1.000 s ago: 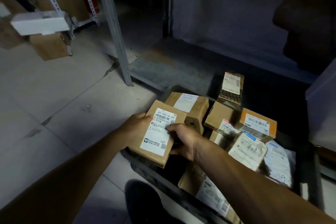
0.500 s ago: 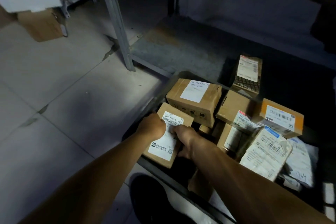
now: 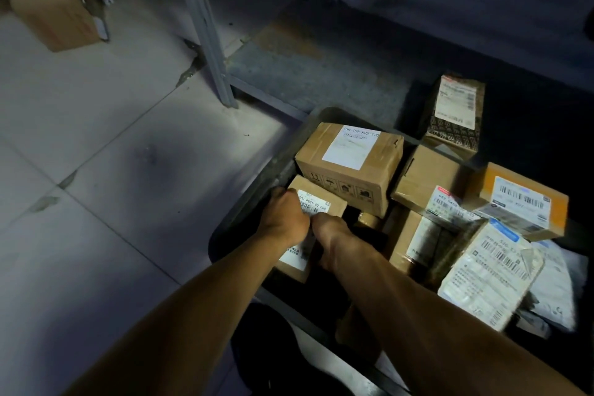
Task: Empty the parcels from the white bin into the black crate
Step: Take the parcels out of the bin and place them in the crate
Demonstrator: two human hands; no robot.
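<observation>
**Both hands on small box, inside crate's left corner**

Head view: left hand (image 3: 287, 215) and right hand (image 3: 332, 236) both gripped a small box (image 3: 313, 209), centre of frame. Left fingers curled over its upper-left edge, right hand clamped on its right side; palms hidden, so grip depth unclear. The box sat tilted, label up, inside the black crate (image 3: 257, 199) at its left wall, lower end hidden behind the wrists.

Just above it, touching or nearly so: big box (image 3: 350, 167) with a white label. Right of that, a plain box (image 3: 424, 177), an orange box (image 3: 527, 199) and a labelled flat parcel (image 3: 488, 273), all piled together in the crate at right of frame. A dark printed box (image 3: 456, 116) stood at the crate's far edge, upper right.

Shelf post (image 3: 205, 29) ran up the top centre. Open carton (image 3: 54, 19) on the tiled floor (image 3: 96, 138), upper left. White bin wasn't identifiable.
</observation>
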